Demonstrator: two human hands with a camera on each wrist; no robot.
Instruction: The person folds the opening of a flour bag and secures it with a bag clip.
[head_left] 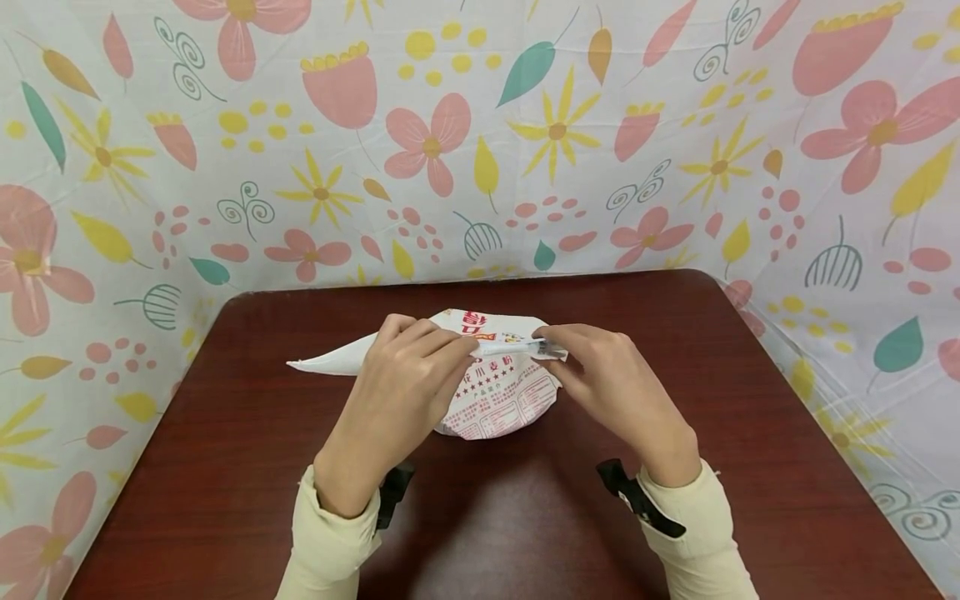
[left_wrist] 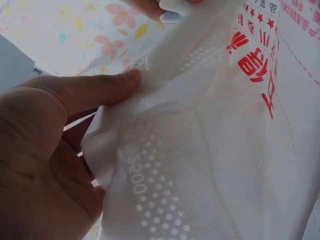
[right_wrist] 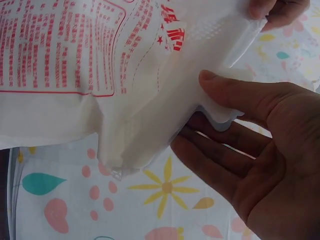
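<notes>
A white flour bag (head_left: 498, 400) with red print stands on the table, its top gathered into a folded band. My left hand (head_left: 408, 375) pinches that band between thumb and fingers. In the left wrist view the left hand (left_wrist: 55, 135) has its thumb on the embossed plastic (left_wrist: 160, 165). At the band's other end, my right hand (head_left: 611, 375) pinches the bag's edge. The right wrist view shows the right hand (right_wrist: 250, 145) with its thumb above and fingers under a curled grey-white flap (right_wrist: 225, 122). A pointed white end of the bag (head_left: 330, 358) sticks out past the left hand.
The dark red-brown table (head_left: 225, 492) lies under the bag. A white cloth (head_left: 480, 167) printed with flowers and leaves hangs behind it and at both sides. Black straps (head_left: 641, 500) sit at the cuffs of the cream sleeves.
</notes>
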